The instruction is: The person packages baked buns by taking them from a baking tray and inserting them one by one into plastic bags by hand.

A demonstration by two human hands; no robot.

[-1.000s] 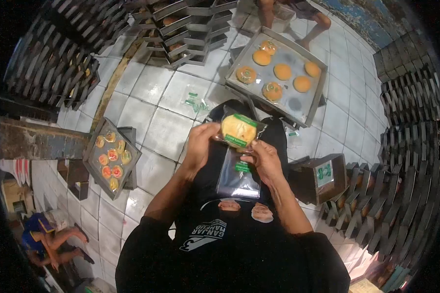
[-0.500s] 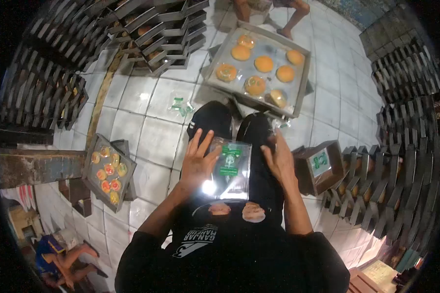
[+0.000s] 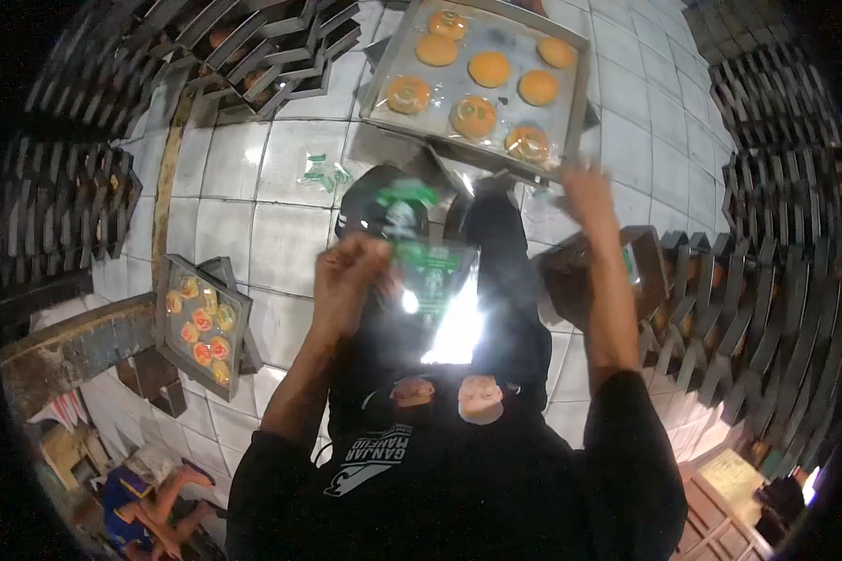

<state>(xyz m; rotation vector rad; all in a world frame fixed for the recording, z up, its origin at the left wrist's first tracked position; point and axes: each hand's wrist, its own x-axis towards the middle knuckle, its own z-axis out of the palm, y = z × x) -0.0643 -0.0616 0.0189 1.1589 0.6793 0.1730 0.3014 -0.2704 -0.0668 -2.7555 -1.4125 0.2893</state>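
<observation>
Left hand (image 3: pixel 344 276) fingers pinched on blurred wrapper (image 3: pixel 405 213), wrapper far-right of fingertips; right hand (image 3: pixel 589 198) near tray's (image 3: pixel 442 89) near-right corner, finger state unclear.

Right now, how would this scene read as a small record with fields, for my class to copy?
left hand: seems to pinch a blurred, green-printed bag
right hand: blurred, nearest the large tray; grip unclear
lap: clear packaging with green print
large tray contents: eight round buns
small tray: smaller breads, some red-topped
floor: tiled, with green-marked scraps
</observation>
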